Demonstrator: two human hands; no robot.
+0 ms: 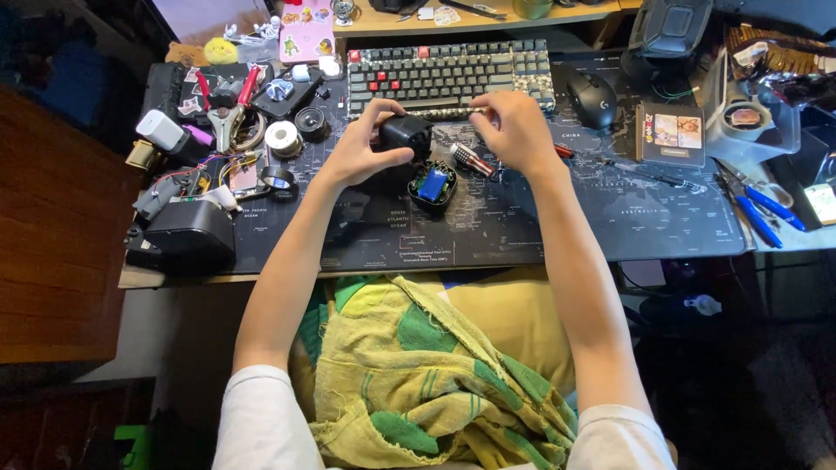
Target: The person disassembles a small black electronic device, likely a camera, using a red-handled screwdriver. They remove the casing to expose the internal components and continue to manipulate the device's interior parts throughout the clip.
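Head view: cluttered map-print desk mat [540, 231]

The left hand [364, 150] wraps a black housing [406, 134], so its near-side face is hidden. The right hand [515, 130] covers whatever its fingertips pinch, perhaps a slim tool lying along the keyboard's [448, 74] front edge. Markings on the small blue-topped module [433, 184] are too small to tell. At the desk's [178, 277] back edge, the items on the shelf [453, 19] are cut off by the picture's top. The far right corner's clutter [775, 65] blurs together.
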